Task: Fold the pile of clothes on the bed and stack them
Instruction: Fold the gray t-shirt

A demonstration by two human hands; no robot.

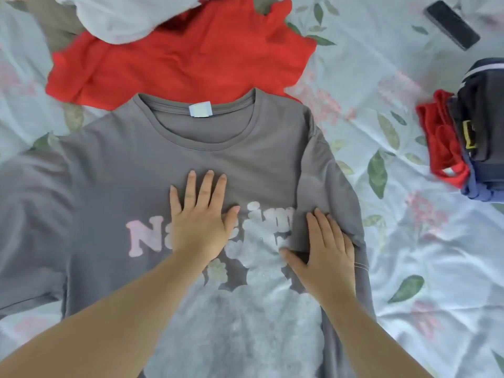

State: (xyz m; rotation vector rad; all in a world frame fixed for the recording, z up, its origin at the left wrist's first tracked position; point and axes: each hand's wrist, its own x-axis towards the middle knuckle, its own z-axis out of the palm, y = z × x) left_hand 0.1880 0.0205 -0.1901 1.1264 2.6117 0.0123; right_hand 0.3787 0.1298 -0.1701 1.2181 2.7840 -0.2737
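Grey T-shirt (114, 170) lies front up across the middle of the frame on the floral bedsheet (409, 241). Left hand (200, 222) presses flat on its chest, fingers straight and slightly spread. Right hand (324, 255) rests flat, fingers together, on the folded-in sleeve (327, 181). Red garment (177, 55) lies at upper centre; folded stack (474, 126) at right edge.

The scene is lit brightly and evenly by soft, diffuse light, and only faint shadows are seen along the folds of the grey T-shirt (103, 186). The bedsheet (409, 268) right of the T-shirt is slightly washed out. General softness is present, with smear and wide-angle stretching strongest beyond and left of the T-shirt.
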